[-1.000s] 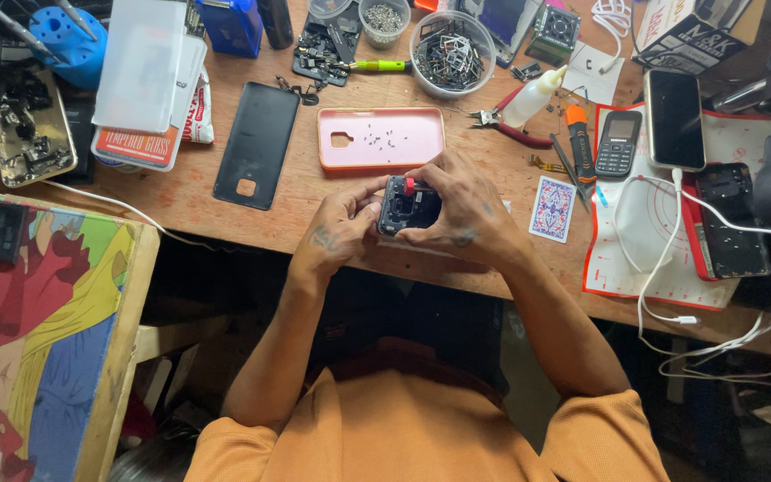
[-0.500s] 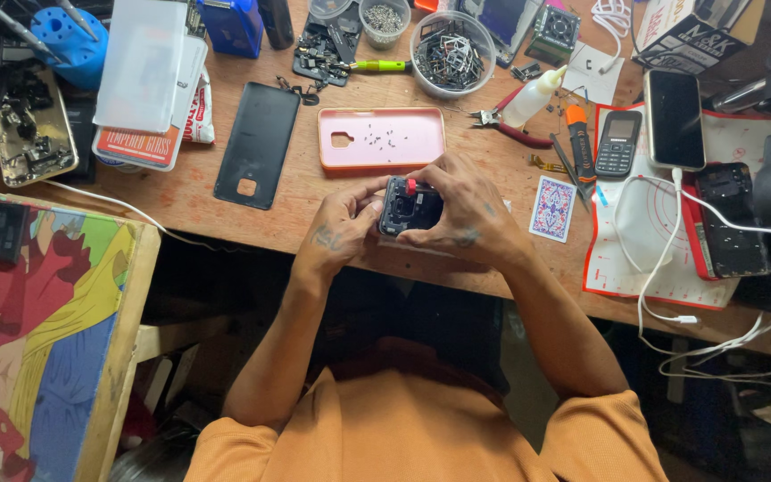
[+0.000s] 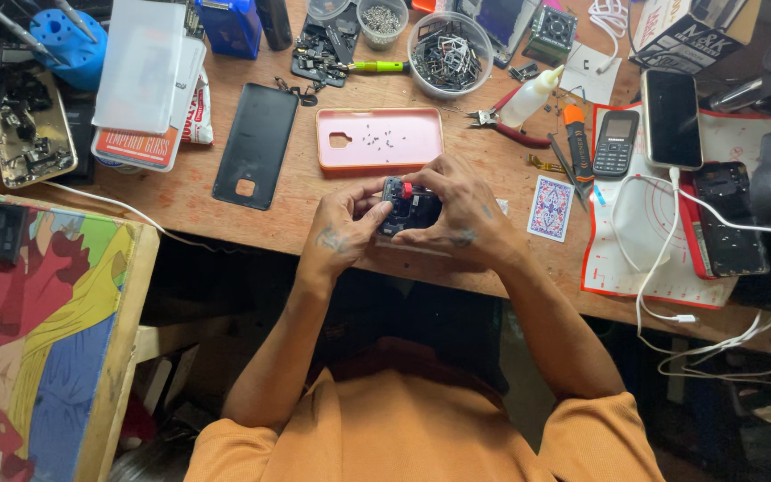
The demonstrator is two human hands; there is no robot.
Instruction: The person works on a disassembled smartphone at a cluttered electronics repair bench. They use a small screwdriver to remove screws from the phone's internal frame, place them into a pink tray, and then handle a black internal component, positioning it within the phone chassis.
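Observation:
Both of my hands hold an opened dark phone [image 3: 408, 210] with a small red part at its top, just above the front edge of the wooden bench [image 3: 296, 192]. My left hand [image 3: 343, 228] grips its left side with the thumb on top. My right hand [image 3: 457, 210] wraps the right side, fingers curled over the upper edge. A pink phone case [image 3: 379, 138] holding several tiny screws lies right behind the hands. A black back cover [image 3: 256, 145] lies to the left of it.
A clear bowl of metal parts [image 3: 451, 54], pliers with red handles [image 3: 510, 129], a white glue bottle [image 3: 533, 94], a keypad phone [image 3: 616, 143], a playing card [image 3: 551, 207], a black smartphone [image 3: 671, 118] and white cables [image 3: 680, 259] crowd the bench. A colourful painted board [image 3: 46, 330] stands at left.
My right-hand fingers have shifted slightly over the top of the phone; the hands and phone otherwise stay in the same spot.

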